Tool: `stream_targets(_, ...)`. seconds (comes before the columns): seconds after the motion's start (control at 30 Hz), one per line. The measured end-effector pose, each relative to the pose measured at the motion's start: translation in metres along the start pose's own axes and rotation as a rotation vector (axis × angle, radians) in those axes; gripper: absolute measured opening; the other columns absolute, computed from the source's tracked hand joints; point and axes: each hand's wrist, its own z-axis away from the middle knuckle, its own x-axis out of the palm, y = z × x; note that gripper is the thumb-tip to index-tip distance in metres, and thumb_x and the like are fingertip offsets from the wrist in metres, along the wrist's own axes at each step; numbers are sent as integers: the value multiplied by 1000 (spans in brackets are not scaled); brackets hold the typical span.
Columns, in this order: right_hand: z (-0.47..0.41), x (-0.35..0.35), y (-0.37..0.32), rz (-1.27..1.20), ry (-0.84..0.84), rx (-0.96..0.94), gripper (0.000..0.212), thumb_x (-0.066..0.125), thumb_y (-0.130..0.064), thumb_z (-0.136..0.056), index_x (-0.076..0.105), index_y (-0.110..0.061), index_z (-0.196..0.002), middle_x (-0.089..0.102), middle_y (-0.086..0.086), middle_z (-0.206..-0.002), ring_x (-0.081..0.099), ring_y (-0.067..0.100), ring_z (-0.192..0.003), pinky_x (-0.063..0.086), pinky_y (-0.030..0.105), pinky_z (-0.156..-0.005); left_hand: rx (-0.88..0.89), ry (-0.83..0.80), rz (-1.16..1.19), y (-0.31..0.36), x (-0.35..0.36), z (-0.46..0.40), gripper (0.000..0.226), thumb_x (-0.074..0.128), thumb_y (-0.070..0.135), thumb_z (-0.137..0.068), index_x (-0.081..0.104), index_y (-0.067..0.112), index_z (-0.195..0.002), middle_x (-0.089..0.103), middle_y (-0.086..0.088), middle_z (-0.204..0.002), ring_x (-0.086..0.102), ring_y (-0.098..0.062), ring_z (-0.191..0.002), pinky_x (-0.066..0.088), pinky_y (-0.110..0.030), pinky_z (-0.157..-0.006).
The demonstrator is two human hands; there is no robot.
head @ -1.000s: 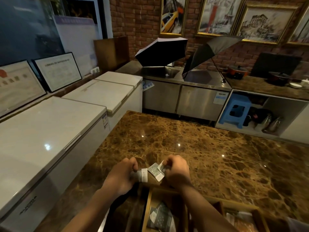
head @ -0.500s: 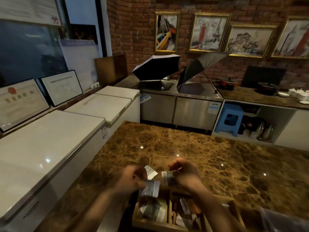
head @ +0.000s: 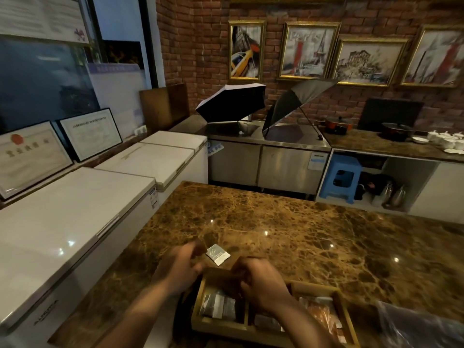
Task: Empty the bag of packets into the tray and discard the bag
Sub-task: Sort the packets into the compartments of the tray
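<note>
The right hand [head: 261, 285] hovers over the far edge of the wooden tray [head: 349, 315], its fingers curled inward with the knuckles up; whether anything is pinched inside them cannot be told. The left hand [head: 182, 267] sits just beside the tray's far left corner, blurred, fingers drawn together toward the thumb, and what it grips, if anything, is not clear. Between and slightly beyond the two hands a small silver packet [head: 218, 254] shows against the marble countertop [head: 288, 227], tilted on a corner; whether it rests on the stone or is in the air cannot be told. The tray is split into compartments: the left one holds grey and silver packets [head: 219, 306], the right one orange-brown packets [head: 322, 316]. A clear plastic bag [head: 416, 325] lies crumpled on the counter just right of the tray, at the picture's lower right corner. To the left of the counter stand white chest freezers [head: 75, 214].
</note>
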Motion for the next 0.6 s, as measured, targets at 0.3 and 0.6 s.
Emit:
stream_targets(0.3,-32,-17,26,-2,138,136,28,63,-30,-95,64,-38,-122,62,-10,-125,58,10,-114,52,30,-94,55,-202,-215,-2,20,-55,36,63,26,-94,57,37,-128,59,7,-131,52,-15,-122,42,-28,-99)
stream_targets(0.6,-77,-13,90,230,-96,385,83,60,-66,-88,20,-44,-157,9,6,-171,6,33,-157,18,58,-124,249,-347,-401,-32,50,-93,63,68,24,-91,42,37,-147,33,11,-160,24,-12,-149,20,-30,-118)
